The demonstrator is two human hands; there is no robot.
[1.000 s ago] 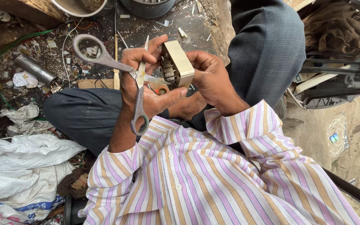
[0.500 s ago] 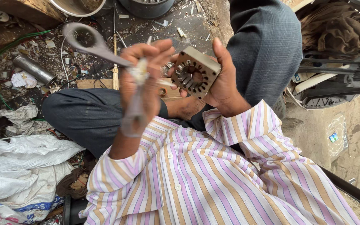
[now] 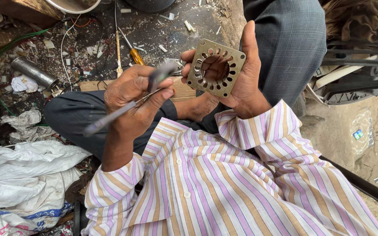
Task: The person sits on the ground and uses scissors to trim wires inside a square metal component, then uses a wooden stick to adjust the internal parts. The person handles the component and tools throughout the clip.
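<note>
Whereas half a second ago the scissors stood up with a ring handle high above the knuckles, the left hand point(image 3: 136, 100) has now swung them down, so the blurred scissors point(image 3: 123, 109) slant from beside the thumb toward the lower left, gripped tight in the fist. The right hand point(image 3: 237, 83) has raised the square metal stator core point(image 3: 215, 67) (its slotted ring now faces the camera squarely), pinching it between thumb and fingers above the knee, just right of the scissors' tip. A yellow-handled screwdriver point(image 3: 135, 53) lies on the littered floor behind.
</note>
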